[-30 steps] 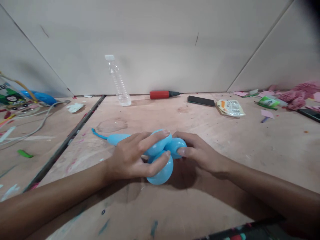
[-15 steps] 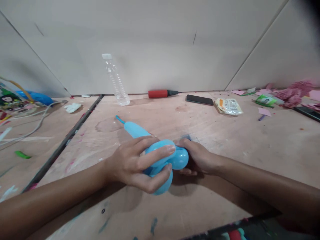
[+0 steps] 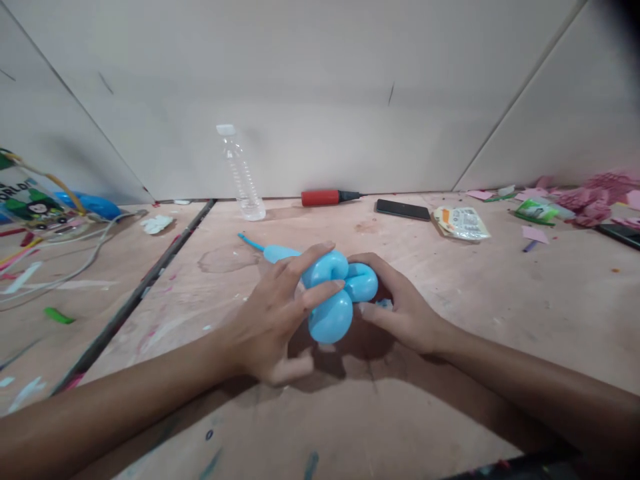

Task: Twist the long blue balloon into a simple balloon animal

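A light blue balloon, twisted into several rounded bubbles, is between my two hands above the wooden table. Its thin uninflated end points to the upper left. My left hand holds the balloon from the left, with fingers over the bubbles and the thumb held away below. On the right side, my right hand is wrapped round the right bubble, its fingers behind and its thumb in front. A small bluish piece shows by the right palm; I cannot make out what it is.
Along the wall stand a clear bottle, a red pump, a black phone and a plastic packet. Pink scraps lie far right. A printed bag, cable and green piece are left.
The balloon has turned and risen slightly in view, showing its bubbles more openly. My left thumb has come off it, and my right thumb now shows in front. The view has shifted slightly.
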### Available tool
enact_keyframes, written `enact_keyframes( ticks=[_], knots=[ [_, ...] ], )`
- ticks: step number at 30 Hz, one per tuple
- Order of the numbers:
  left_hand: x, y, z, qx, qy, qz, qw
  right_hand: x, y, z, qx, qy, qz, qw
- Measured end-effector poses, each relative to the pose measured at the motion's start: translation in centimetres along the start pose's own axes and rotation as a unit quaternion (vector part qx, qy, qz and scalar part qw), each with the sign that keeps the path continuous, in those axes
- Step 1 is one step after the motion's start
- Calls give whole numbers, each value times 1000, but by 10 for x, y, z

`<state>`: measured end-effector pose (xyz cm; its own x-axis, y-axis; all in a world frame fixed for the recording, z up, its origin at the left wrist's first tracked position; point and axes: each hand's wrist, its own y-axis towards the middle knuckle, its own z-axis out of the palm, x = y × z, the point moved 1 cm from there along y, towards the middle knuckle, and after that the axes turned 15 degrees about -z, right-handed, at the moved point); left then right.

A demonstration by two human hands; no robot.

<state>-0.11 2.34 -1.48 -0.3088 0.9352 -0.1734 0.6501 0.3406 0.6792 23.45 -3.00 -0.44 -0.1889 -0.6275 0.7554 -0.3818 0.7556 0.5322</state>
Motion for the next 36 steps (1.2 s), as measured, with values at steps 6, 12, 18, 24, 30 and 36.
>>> enact_keyframes(
  ticks=[6, 12, 18, 24, 30, 36],
  knots=[
    [-4, 1, -2, 18, -37, 13, 999, -10, 1, 3, -37, 66, 49, 996],
    [-4, -3, 5, -10, 48, -11, 999, -4, 0, 6, -49, 65, 61, 995],
    [-12, -1, 0, -15, -11, -71, 997, 8, -3, 10, -28, 27, 119, 992],
    [-4, 6, -6, -7, -1, -87, 996, 9, -2, 3, 17, 17, 76, 997],
    [4, 5, 2, -21, -14, -104, 994, 10, 0, 5, 49, -27, 81, 995],
    [0, 10, -1, -11, -121, -184, 975, 9, 0, 7, 58, -27, 70, 995]
  ],
)
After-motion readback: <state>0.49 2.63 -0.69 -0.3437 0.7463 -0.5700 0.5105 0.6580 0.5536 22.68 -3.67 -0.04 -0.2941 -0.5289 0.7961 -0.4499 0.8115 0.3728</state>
